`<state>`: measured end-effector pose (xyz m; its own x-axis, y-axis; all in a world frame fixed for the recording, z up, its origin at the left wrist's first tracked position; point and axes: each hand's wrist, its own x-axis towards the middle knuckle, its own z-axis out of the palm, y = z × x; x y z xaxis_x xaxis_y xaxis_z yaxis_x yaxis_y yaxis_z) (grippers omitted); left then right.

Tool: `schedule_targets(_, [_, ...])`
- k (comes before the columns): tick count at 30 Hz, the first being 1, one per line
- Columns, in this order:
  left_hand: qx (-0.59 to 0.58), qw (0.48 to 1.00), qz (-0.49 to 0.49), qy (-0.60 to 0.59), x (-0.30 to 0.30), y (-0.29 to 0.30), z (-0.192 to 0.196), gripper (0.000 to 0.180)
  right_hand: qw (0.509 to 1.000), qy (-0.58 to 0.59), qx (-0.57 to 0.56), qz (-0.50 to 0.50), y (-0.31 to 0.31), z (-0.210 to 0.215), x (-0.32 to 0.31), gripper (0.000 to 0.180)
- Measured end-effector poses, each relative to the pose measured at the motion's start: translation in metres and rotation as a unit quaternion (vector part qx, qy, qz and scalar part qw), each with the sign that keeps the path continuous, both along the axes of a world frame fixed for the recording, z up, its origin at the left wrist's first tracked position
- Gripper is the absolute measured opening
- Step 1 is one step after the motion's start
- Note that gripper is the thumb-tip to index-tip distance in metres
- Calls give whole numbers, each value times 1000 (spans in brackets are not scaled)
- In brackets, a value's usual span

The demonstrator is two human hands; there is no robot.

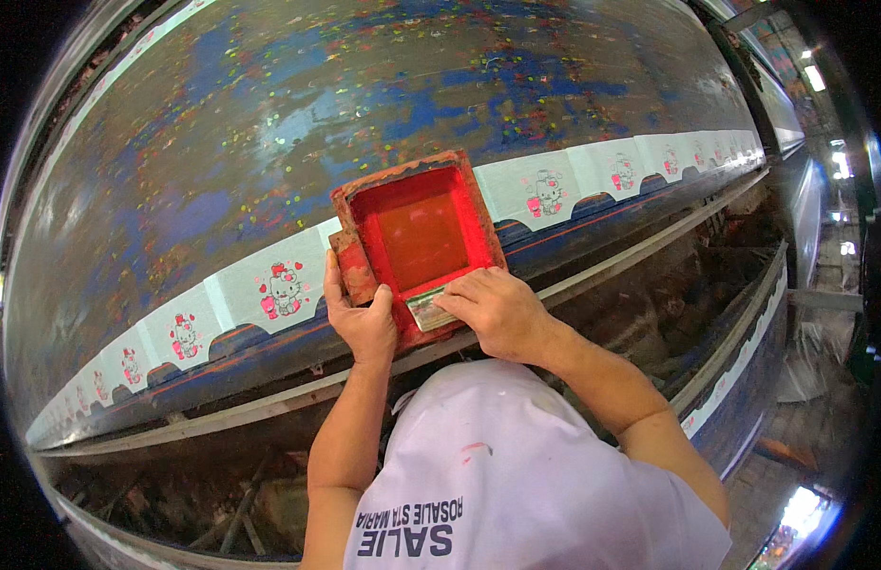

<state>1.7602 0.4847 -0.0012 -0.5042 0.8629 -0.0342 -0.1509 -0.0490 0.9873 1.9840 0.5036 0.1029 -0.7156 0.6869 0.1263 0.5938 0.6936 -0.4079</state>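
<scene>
A small wooden printing screen (407, 171), its inner walls coated in red ink, lies over the row of white cut pieces near the table's front edge. My left hand (366, 328) is closed on the left side of this frame, by a block fixed there, with the thumb on the near side. In my right hand (505, 312) is a short squeegee (427, 310) with a pale, stained handle, held at the near end of the screen. Red ink covers the mesh (423, 237). Whatever lies directly beneath the screen is hidden.
The long table (298, 133) is spotted with blue, yellow and red paint. White pieces (303, 275) with pink and red cartoon cat prints run along its near edge to both sides. A rail (222, 410) follows that edge. Another table with white pieces (711, 407) stands at the right.
</scene>
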Motion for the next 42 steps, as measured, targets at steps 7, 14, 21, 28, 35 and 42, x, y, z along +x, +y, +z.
schedule_targets(7, [-10, 1000, -3, -3, -1, -1, 2, 95, 1000, 26, -1, -7, -19, -7, 2, 35])
schedule_targets(14, [-5, 1000, -10, 22, -3, -2, 0, 96, 994, 50, 87, -37, -3, -28, -9, 35])
schedule_targets(21, [-1, 1000, -9, 1, -1, 0, 1, 93, 993, 64, 93, -41, 79, -27, -33, 37])
schedule_targets(28, [-8, 999, -11, 37, 0, -1, 0, 95, 995, 57, 77, -34, 134, -15, -42, 40])
schedule_targets(35, [16, 999, -19, -21, 1, -2, -7, 95, 999, 13, 38, -8, 120, -13, -35, 38])
schedule_targets(42, [-6, 998, -13, 53, -1, -3, -12, 96, 1000, -8, 29, 4, 47, -3, -26, 38])
